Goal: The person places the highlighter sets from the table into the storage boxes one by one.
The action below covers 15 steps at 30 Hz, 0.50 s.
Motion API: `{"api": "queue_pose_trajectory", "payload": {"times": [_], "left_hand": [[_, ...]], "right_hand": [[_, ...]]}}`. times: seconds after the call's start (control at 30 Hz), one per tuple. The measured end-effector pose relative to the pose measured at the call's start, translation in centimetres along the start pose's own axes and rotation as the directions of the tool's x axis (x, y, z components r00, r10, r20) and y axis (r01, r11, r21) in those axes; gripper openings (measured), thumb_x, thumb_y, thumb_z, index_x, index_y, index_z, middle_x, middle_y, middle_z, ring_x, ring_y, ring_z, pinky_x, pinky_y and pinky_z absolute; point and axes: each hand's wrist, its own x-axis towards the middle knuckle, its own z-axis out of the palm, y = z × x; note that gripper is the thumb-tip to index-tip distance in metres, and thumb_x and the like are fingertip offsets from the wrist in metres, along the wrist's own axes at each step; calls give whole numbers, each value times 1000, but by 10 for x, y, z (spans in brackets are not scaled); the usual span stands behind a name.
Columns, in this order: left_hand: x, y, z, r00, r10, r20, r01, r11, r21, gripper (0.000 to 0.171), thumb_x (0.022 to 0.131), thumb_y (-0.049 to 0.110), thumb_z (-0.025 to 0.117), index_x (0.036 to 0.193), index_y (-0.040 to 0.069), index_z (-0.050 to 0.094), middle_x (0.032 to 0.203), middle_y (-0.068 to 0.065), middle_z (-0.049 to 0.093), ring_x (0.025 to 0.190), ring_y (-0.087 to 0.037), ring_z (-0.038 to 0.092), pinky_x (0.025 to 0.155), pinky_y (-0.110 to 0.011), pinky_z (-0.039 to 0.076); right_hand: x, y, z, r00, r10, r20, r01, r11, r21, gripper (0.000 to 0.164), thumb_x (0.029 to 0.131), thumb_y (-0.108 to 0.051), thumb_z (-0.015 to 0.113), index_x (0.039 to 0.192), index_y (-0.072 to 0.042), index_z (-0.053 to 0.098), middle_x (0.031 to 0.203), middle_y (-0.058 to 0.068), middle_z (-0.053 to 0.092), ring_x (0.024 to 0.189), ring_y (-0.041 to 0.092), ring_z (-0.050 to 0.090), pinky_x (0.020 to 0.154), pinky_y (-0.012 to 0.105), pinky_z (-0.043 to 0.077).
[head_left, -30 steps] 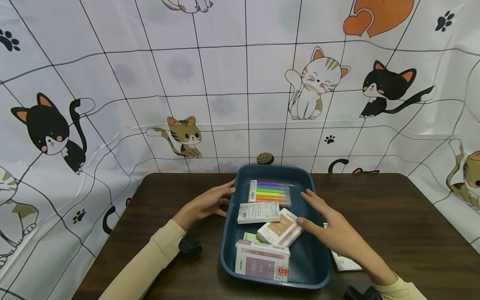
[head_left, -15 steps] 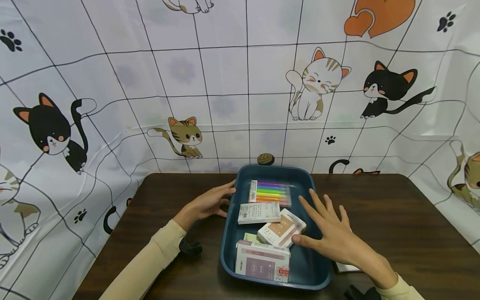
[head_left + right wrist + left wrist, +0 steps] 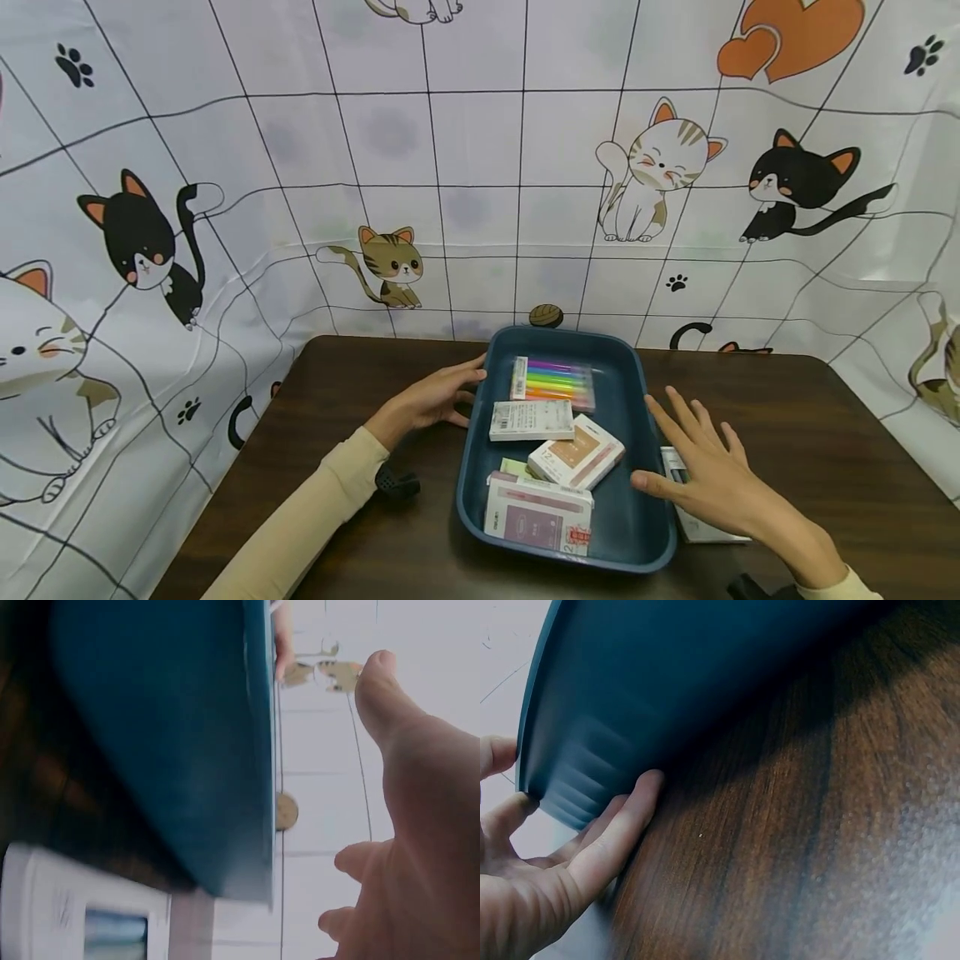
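A dark blue plastic bin (image 3: pixel 630 517) stands on the table, holding a clear pack of rainbow-coloured pens (image 3: pixel 555 383) and several small boxes. My left hand (image 3: pixel 427 404) touches the bin's left side near the far corner; in the left wrist view its fingertips rest on the rim and outer wall. My right hand (image 3: pixel 716 475) hovers at the bin's right rim, fingers spread and holding nothing. Beneath it, a white box (image 3: pixel 708 529) with a dark window lies on the table, partly hidden by the hand.
Inside the bin are a white box (image 3: pixel 531 421), a tan-and-white box (image 3: pixel 577 452), a purple-and-white box (image 3: pixel 538 512) and a bit of pale green (image 3: pixel 516 467). The dark wooden table (image 3: pixel 360 533) meets a cat-patterned curtain (image 3: pixel 480 217) at its back edge.
My right hand has spread its fingers and moved right, from over the bin to its right rim. My left hand has stayed at the bin's side. The head view has shifted slightly.
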Motion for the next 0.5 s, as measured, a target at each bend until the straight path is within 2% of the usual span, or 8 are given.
{"api": "queue_pose_trajectory", "payload": {"times": [0.13, 0.3, 0.5], "left_hand": [[0, 0, 1, 1000, -5, -5, 5, 1000, -12, 60, 107, 39, 53, 161, 42, 26, 157, -6, 35, 132, -41, 44, 86, -60, 54], [1, 2, 0, 1000, -6, -2, 6, 1000, -8, 61, 107, 40, 54, 161, 43, 26, 158, -6, 34, 134, -42, 43, 86, -60, 53], [3, 0, -1, 1000, -3, 0, 3, 1000, -3, 60, 107, 40, 53, 161, 43, 25, 158, -6, 34, 135, -42, 42, 86, -60, 53]], "right_hand": [[-12, 14, -9, 1000, -2, 16, 1, 1000, 19, 105, 90, -52, 74, 166, -24, 7, 169, 12, -5, 146, 58, -2, 105, 75, -13], [-24, 30, -20, 1000, -18, 24, 18, 1000, 20, 114, 83, -49, 82, 166, -27, 6, 169, 13, -1, 147, 56, -3, 104, 77, -12], [-34, 48, -23, 999, -22, 45, 20, 999, 40, 121, 77, -43, 89, 166, -28, 9, 167, 21, 7, 144, 61, 1, 100, 81, -5]]}}
